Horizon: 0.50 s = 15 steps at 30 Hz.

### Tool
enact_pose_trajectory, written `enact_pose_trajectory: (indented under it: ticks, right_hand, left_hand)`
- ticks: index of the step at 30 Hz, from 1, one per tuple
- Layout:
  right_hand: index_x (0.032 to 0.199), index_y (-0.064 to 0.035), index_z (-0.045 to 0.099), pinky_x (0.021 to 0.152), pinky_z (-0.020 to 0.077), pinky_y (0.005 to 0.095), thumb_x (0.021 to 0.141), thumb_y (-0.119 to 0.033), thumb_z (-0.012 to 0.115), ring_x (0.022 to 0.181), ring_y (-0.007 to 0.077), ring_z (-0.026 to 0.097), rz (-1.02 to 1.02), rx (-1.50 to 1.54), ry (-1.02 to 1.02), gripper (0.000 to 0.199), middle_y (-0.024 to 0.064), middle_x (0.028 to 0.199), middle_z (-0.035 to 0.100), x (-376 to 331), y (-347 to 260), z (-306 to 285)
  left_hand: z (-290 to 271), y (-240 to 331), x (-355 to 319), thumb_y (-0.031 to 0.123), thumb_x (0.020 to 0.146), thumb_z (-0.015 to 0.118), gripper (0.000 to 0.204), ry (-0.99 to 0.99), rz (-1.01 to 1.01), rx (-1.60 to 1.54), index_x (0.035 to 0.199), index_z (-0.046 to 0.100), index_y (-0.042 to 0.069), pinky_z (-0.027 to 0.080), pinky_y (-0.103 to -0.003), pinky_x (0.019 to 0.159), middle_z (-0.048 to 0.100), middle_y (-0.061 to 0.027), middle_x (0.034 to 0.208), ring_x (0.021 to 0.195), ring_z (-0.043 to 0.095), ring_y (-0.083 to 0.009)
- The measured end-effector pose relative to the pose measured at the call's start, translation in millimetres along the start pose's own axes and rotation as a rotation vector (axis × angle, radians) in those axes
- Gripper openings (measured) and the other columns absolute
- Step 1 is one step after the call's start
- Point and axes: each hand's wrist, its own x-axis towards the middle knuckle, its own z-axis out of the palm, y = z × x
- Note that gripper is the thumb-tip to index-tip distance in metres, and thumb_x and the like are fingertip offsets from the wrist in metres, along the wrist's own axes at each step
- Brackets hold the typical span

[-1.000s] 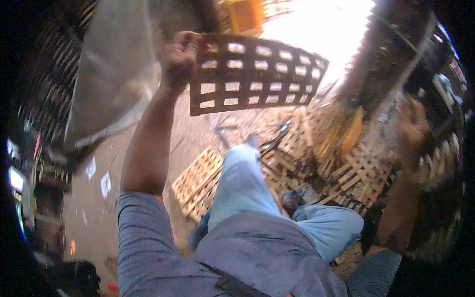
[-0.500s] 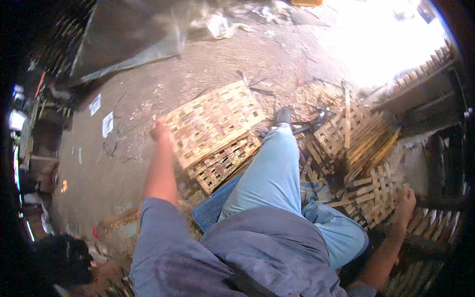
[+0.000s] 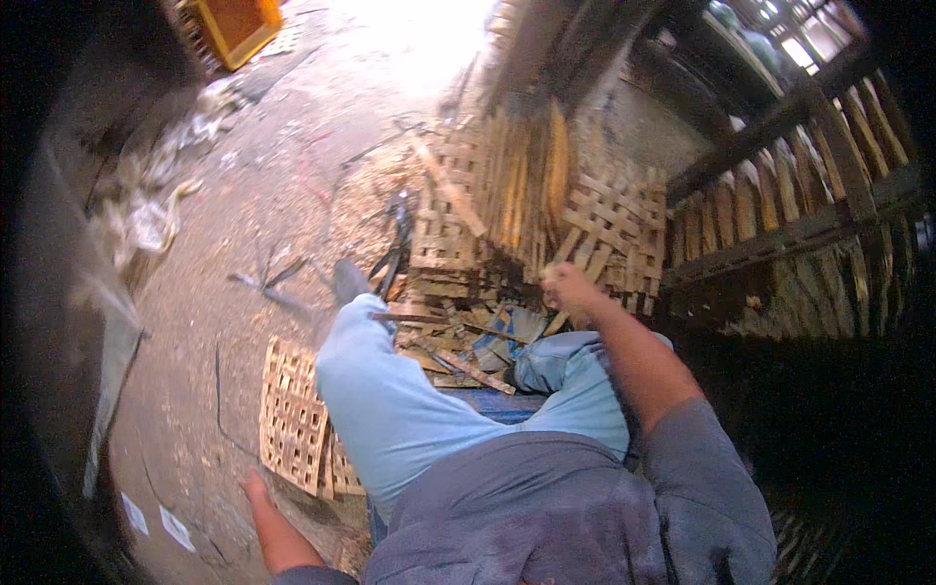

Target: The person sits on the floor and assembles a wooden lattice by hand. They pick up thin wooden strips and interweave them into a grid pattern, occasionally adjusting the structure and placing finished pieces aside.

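My right hand is closed, fingers curled, at the near-left corner of a woven panel of pale flat strips. Whatever lies inside those fingers is hidden, though loose strip ends show around them. Low on the left, my left hand is apart from another woven panel, just off its near-left corner. Its fingers look extended and hold nothing I can see. That panel lies beside my left leg, with a second one partly under it.
Upright strips stand in a bundle beside a further woven panel. Cut scraps lie between my legs. A slatted wall rises on the right. Shavings and plastic litter cover parts of the floor; an orange-framed box stands far left.
The view has swung right. My left hand has come off the edge of the woven panel on the floor. My right hand has moved forward and inward to the panel by the strip bundle.
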Motion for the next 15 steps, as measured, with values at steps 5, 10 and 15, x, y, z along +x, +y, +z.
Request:
enact_pose_trajectory:
  ticks: [5, 10, 15]
  right_hand:
    - [0.110, -0.0005, 0.061, 0.086, 0.0485, 0.0462, 0.090, -0.025, 0.063, 0.103, 0.0369, 0.061, 0.019, -0.550, 0.143, 0.032, 0.0208, 0.110, 0.064, 39, 6, 5]
    - [0.109, -0.0027, 0.066, 0.084, 0.0506, 0.0465, 0.089, -0.010, 0.059, 0.103, 0.0330, 0.063, 0.257, -1.463, -0.160, 0.022, 0.0187, 0.111, 0.066, 81, 0, -102]
    - [0.108, -0.0041, 0.070, 0.076, 0.0559, 0.0449, 0.089, -0.012, 0.062, 0.103, 0.0309, 0.065, 0.421, -1.214, 0.526, 0.022, 0.0150, 0.110, 0.068, 109, 100, -170]
  left_hand:
    - [53, 23, -51, 0.033, 0.085, 0.064, 0.087, 0.001, 0.115, 0.402, 0.151, 0.020, -0.003, 0.027, -0.040, 0.116, 0.028, -0.0235, 0.154, 0.142, 0.030, -0.0372]
    - [58, 54, -85, 0.028, 0.084, 0.065, 0.084, -0.034, 0.238, 0.465, 0.150, 0.024, -0.004, 0.027, -0.038, 0.115, 0.031, -0.0237, 0.153, 0.141, 0.032, -0.0361]
    - [66, 102, -141, 0.028, 0.082, 0.067, 0.083, -0.092, 0.286, 0.354, 0.148, 0.029, -0.004, 0.028, -0.039, 0.114, 0.034, -0.0245, 0.151, 0.139, 0.035, -0.0372]
